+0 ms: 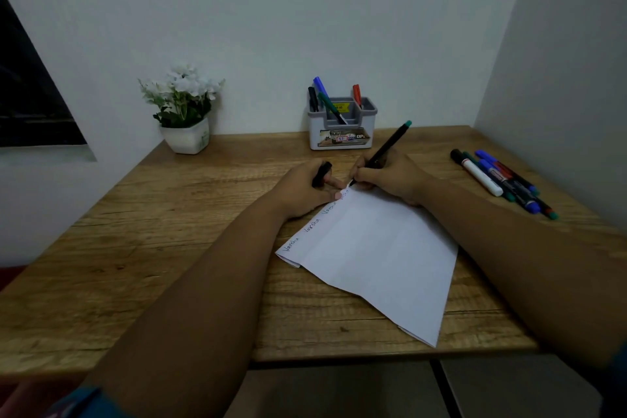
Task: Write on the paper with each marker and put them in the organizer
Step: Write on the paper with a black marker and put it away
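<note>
Writing step: right hand (390, 176) grips green-ended black marker (385, 148) on white paper sheet (380, 254), left hand (305, 187) pinches its black cap (321, 174); next, recap and drop into grey plastic organizer (342, 127).

We cannot read the small handwritten words (311, 225) along the white folded paper's (380, 248) edge. The label (342, 137) on the grey plastic organizer (342, 124) is blurred. The wooden surface (169, 231) runs off frame at left; both forearms are cut off below.

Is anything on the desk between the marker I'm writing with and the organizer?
Nothing visible. The right hand holds the marker at the paper's far edge, and only bare desk lies before the organizer.
</note>
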